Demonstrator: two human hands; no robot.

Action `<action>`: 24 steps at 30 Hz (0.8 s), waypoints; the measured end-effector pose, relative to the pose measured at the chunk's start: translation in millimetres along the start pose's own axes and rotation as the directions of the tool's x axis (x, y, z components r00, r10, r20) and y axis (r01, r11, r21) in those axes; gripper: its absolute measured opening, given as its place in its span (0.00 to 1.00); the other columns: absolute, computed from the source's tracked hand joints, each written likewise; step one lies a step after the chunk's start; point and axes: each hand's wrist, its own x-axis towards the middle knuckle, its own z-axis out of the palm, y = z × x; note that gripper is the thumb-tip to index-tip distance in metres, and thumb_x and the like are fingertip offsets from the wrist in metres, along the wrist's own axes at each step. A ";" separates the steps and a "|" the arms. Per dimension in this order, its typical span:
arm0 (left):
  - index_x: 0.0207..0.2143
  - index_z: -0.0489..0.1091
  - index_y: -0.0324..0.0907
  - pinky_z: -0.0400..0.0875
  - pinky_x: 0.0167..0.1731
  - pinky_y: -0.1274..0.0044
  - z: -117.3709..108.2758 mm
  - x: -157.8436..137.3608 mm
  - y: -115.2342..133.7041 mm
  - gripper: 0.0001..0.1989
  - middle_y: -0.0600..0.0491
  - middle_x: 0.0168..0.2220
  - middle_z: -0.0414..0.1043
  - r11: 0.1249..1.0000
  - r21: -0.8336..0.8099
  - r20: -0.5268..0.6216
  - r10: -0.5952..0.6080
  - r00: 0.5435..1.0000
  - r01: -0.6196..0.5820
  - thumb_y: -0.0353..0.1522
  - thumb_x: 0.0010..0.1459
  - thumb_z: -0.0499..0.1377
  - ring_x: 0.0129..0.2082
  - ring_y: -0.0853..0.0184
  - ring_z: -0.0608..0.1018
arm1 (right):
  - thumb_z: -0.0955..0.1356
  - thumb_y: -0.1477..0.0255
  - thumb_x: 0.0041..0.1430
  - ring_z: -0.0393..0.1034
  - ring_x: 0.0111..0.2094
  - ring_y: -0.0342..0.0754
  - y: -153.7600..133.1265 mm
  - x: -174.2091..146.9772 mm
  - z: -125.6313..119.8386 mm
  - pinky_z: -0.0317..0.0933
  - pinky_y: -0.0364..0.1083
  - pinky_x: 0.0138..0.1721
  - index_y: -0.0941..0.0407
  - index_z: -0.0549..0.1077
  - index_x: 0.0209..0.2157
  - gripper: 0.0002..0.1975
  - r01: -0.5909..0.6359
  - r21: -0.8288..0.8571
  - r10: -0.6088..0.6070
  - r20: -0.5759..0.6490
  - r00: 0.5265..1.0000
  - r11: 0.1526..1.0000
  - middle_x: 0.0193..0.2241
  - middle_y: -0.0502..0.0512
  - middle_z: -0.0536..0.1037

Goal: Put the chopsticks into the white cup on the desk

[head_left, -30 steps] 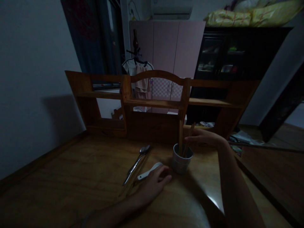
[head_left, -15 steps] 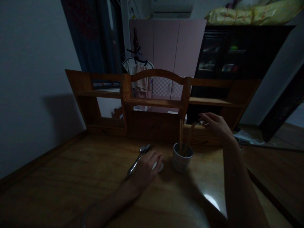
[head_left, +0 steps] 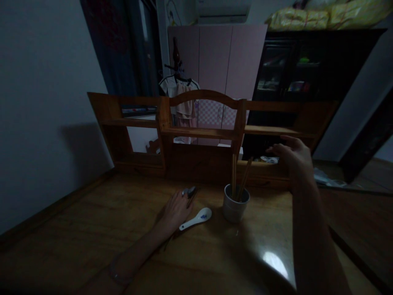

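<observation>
My left hand lies palm down over metal spoons, with fingers stretched out. Their bowls show past the fingertips, but most of the handles are hidden beneath the hand. Just right of it a white soup spoon with a blue pattern rests on the table. A grey cup stands upright farther right, holding several chopsticks that lean apart. My right hand is raised in the air right of the chopsticks, fingers bent and apart, nothing visible in them.
A wooden shelf unit runs along the table's far edge. A white wall borders the left side. Something pale and crumpled lies in the right shelf compartment, behind the right hand.
My right hand has moved right, away from the chopsticks' tops. My left hand has slid left, from over the white soup spoon onto the metal spoons, uncovering the white one.
</observation>
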 end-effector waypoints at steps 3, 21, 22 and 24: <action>0.50 0.67 0.38 0.63 0.47 0.70 0.3 0.6 -0.5 0.18 0.42 0.46 0.70 1.000 -0.015 0.019 -0.001 1.000 0.001 0.38 0.62 0.50 0.47 0.57 0.71 | 0.73 0.70 0.47 0.76 0.41 0.51 3.6 2.9 3.9 0.70 0.48 0.41 0.58 0.71 0.43 0.20 0.029 0.052 -0.028 -0.017 0.999 0.998 0.40 0.60 0.81; 0.37 0.70 0.41 0.64 0.44 0.70 4.1 -1.0 -8.0 0.07 0.46 0.42 0.70 0.988 -0.124 -0.010 0.092 0.996 -0.093 0.34 0.57 0.57 0.46 0.56 0.71 | 0.72 0.72 0.49 0.76 0.39 0.52 -5.6 4.4 3.0 0.69 0.47 0.41 0.59 0.78 0.37 0.12 0.245 -0.118 -0.269 -0.286 0.920 0.962 0.36 0.59 0.81; 0.36 0.70 0.41 0.64 0.44 0.70 5.8 -0.7 -9.4 0.07 0.46 0.42 0.70 0.988 -0.126 -0.013 0.094 0.996 -0.095 0.34 0.57 0.57 0.46 0.56 0.71 | 0.73 0.72 0.48 0.77 0.38 0.52 -6.1 4.9 3.7 0.70 0.47 0.40 0.59 0.78 0.37 0.12 0.250 -0.104 -0.270 -0.304 0.914 0.963 0.35 0.58 0.81; 0.36 0.70 0.41 0.64 0.44 0.70 9.4 -0.4 -11.7 0.07 0.46 0.42 0.70 0.987 -0.132 -0.012 0.095 0.995 -0.096 0.34 0.56 0.57 0.46 0.56 0.71 | 0.74 0.70 0.47 0.77 0.32 0.50 -8.9 4.7 5.6 0.71 0.46 0.34 0.59 0.78 0.35 0.12 0.242 -0.067 -0.250 -0.345 0.905 0.968 0.32 0.57 0.81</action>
